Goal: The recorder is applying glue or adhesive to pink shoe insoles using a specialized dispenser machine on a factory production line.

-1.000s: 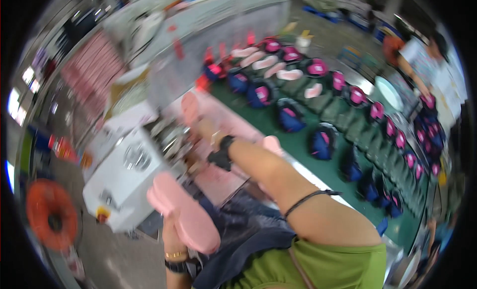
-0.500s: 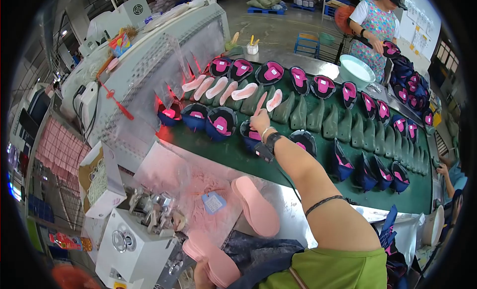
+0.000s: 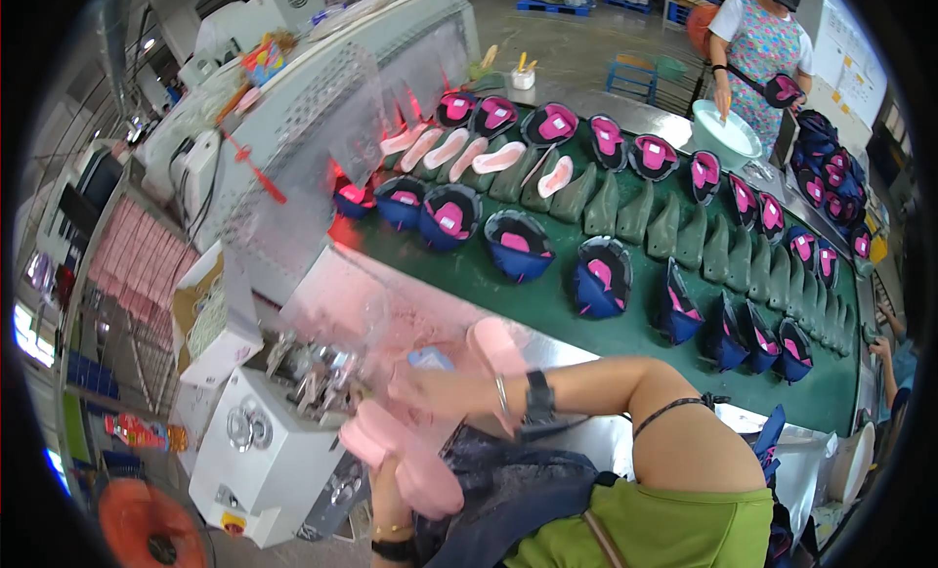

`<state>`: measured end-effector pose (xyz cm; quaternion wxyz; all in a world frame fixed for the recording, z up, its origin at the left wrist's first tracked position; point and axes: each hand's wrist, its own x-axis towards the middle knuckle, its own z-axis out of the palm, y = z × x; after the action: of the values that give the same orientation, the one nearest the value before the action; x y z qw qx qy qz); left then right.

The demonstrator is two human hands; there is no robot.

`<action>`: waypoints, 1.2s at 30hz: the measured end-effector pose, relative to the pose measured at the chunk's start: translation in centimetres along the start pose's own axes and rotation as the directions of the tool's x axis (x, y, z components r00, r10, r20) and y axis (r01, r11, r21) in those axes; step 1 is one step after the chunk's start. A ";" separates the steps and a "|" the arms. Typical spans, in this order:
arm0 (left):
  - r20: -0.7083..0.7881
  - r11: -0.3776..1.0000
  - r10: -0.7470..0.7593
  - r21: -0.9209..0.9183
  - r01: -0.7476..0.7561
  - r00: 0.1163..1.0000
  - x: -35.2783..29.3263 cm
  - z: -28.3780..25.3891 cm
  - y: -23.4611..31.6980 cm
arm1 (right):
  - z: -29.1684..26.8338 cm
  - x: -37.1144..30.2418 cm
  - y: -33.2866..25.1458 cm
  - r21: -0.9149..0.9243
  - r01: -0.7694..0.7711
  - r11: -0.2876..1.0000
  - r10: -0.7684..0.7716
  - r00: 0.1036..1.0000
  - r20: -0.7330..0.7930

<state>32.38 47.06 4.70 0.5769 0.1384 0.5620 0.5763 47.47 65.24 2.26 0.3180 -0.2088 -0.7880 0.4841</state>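
The left hand [image 3: 391,470] comes up from the lower edge and is closed around a soft pink foam shoe insole [image 3: 405,461], held flat and close to the body just in front of the white metal press machine [image 3: 264,461], where the fingers can steady it. The right hand [image 3: 420,387] reaches across toward the same machine, over the insole; motion blur hides the fingers, so I cannot tell whether it is spread or pinching. A second pink insole [image 3: 498,351] lies just behind the right wrist, on the steel edge of the bench [image 3: 586,343], within easy reach of the machine.

Beyond the machine, the long green conveyor belt [image 3: 625,324] carries rows of navy shoe uppers with pink linings [image 3: 516,246], set open side up. At the belt's far end another person in a patterned apron [image 3: 757,41] stands over a pale round basin [image 3: 728,133].
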 end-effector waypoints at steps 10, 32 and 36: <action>0.111 0.999 0.034 -0.042 -0.030 0.993 -3.3 -2.6 0.7 | 4.9 -3.2 -4.2 -0.163 -0.426 0.890 0.425 0.904 -0.047; 0.266 0.952 -0.197 -0.176 0.249 0.943 -7.5 -6.9 -3.1 | -1.1 7.5 1.1 -0.645 -0.138 0.752 -0.086 0.949 -0.304; 0.225 0.942 -0.174 -0.244 0.228 0.959 -7.1 -8.1 -4.4 | 2.9 9.3 2.2 -0.337 -0.402 0.851 0.352 0.914 -0.201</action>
<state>30.19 36.01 1.97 0.7000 0.0581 0.4292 0.5678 38.91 70.30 2.16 0.2228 -0.4472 -0.7860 0.3642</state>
